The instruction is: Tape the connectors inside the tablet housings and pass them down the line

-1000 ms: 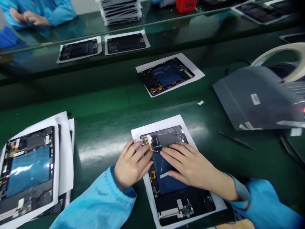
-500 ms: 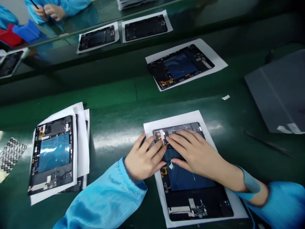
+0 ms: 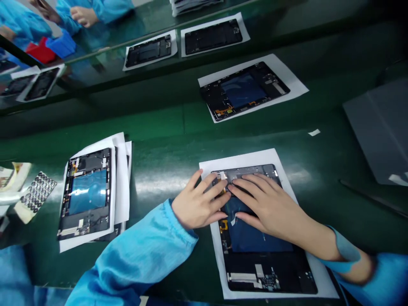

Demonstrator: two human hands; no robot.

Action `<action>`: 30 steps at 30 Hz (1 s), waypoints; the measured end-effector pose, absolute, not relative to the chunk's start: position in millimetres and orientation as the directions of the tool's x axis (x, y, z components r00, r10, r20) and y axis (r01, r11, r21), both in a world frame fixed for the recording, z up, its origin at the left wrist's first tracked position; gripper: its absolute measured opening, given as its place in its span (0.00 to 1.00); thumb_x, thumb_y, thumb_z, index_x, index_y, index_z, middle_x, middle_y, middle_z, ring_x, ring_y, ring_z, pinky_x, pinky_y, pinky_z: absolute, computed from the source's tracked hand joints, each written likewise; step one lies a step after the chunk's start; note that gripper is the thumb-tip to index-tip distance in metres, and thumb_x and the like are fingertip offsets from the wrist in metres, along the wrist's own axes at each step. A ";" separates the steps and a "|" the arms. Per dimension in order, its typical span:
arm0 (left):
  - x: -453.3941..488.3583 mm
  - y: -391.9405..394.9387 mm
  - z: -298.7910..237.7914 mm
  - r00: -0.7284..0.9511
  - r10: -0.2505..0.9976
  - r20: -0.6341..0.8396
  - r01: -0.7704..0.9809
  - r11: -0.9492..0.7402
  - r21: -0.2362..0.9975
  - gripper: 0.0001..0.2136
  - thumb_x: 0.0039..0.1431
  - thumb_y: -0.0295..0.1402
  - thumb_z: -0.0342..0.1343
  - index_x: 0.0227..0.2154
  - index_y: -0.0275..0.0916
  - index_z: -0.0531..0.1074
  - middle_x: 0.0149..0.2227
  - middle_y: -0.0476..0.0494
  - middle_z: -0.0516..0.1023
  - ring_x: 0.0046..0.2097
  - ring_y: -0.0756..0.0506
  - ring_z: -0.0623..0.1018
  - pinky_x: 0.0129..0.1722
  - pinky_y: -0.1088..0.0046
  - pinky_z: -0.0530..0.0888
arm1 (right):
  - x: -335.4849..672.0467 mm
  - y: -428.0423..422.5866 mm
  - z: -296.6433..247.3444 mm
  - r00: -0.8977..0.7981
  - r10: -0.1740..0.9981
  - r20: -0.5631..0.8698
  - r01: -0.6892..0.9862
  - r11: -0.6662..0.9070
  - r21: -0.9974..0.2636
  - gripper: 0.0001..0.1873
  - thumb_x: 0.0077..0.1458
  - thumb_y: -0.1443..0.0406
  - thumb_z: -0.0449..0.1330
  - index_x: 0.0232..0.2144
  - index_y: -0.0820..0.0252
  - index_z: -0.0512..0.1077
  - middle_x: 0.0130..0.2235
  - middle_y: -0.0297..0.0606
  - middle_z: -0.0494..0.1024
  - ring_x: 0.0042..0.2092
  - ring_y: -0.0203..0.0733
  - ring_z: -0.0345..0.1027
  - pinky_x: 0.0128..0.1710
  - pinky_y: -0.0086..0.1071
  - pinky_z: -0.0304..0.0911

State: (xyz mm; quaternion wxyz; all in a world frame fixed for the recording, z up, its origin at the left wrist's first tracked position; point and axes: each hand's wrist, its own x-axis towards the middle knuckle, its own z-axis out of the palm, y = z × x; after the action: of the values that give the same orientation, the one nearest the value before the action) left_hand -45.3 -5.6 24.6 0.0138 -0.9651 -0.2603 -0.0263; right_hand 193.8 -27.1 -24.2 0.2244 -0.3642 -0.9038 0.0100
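well, an open tablet housing [image 3: 270, 267] is laid on a white paper sheet [image 3: 239, 158] on the green tabletop [image 3: 165, 148], low in the view, with its interior facing up. its long axis is directed away from the viewer, the far end leaning slightly left, and a blue film [image 3: 251, 240] and a grey metal plate [image 3: 242, 172] are exposed. both hands are held open and flat, with nothing gripped: the left hand [image 3: 199, 202] is spread over the far left corner, above a small yellow flex connector [image 3: 224, 225], and the right hand [image 3: 267, 208] is laid across the far end. the flat placing suggests pressure being spread, though it cannot be told how hard. the paper seems placed to keep the housing off the tabletop. a stack of similar housings [image 3: 86, 191] is set to the left, with a sheet of black rubber pads [image 3: 38, 191] beyond it.
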 end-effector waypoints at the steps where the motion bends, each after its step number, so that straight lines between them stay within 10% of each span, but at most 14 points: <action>1: -44.7 -0.7 25.0 0.858 0.512 0.043 0.510 -0.859 0.050 0.19 0.65 0.46 0.53 0.52 0.41 0.74 0.58 0.38 0.72 0.62 0.32 0.65 0.63 0.41 0.56 | 194.4 -26.5 -24.5 -0.639 0.659 0.397 0.651 0.738 -0.177 0.24 0.63 0.57 0.52 0.56 0.65 0.68 0.54 0.49 0.72 0.56 0.53 0.60 0.56 0.49 0.58; 8: -37.7 16.6 22.9 0.751 0.652 -0.102 0.627 -0.658 0.416 0.15 0.59 0.39 0.62 0.49 0.49 0.76 0.61 0.45 0.70 0.68 0.31 0.56 0.63 0.30 0.43 | 202.1 -20.9 -16.6 -0.675 0.618 0.403 0.622 0.770 -0.141 0.23 0.63 0.57 0.53 0.55 0.65 0.68 0.53 0.49 0.73 0.55 0.54 0.62 0.53 0.49 0.63; 15: -32.4 13.4 19.9 0.751 0.659 -0.038 0.594 -0.648 0.476 0.16 0.54 0.38 0.67 0.46 0.46 0.77 0.61 0.47 0.70 0.68 0.30 0.57 0.63 0.29 0.41 | 215.0 -1.5 18.8 -0.703 0.520 0.485 0.477 0.851 -0.221 0.20 0.60 0.65 0.59 0.55 0.59 0.68 0.47 0.41 0.77 0.46 0.43 0.72 0.46 0.38 0.70; 23: -28.2 11.7 18.1 0.730 0.684 -0.007 0.598 -0.633 0.492 0.15 0.52 0.37 0.68 0.44 0.46 0.78 0.61 0.50 0.70 0.68 0.33 0.58 0.67 0.36 0.36 | 220.3 15.2 -7.8 -0.859 0.173 0.482 0.227 0.972 0.056 0.18 0.61 0.67 0.57 0.53 0.55 0.72 0.46 0.37 0.79 0.46 0.43 0.73 0.48 0.38 0.70; 30: -29.5 11.3 19.7 0.738 0.674 -0.039 0.601 -0.630 0.492 0.15 0.54 0.38 0.67 0.44 0.48 0.77 0.62 0.51 0.68 0.69 0.35 0.55 0.68 0.40 0.31 | 215.5 19.7 -7.1 -0.865 0.185 0.466 0.196 0.980 -0.027 0.14 0.59 0.74 0.55 0.46 0.66 0.73 0.41 0.44 0.79 0.43 0.46 0.71 0.45 0.40 0.67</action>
State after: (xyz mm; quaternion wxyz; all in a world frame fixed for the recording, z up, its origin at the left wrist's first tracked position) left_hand -29.5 11.3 19.7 -0.2441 -0.8996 -0.3543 -0.0746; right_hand 215.5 19.7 -7.1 0.2402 -0.0986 -0.9656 -0.0108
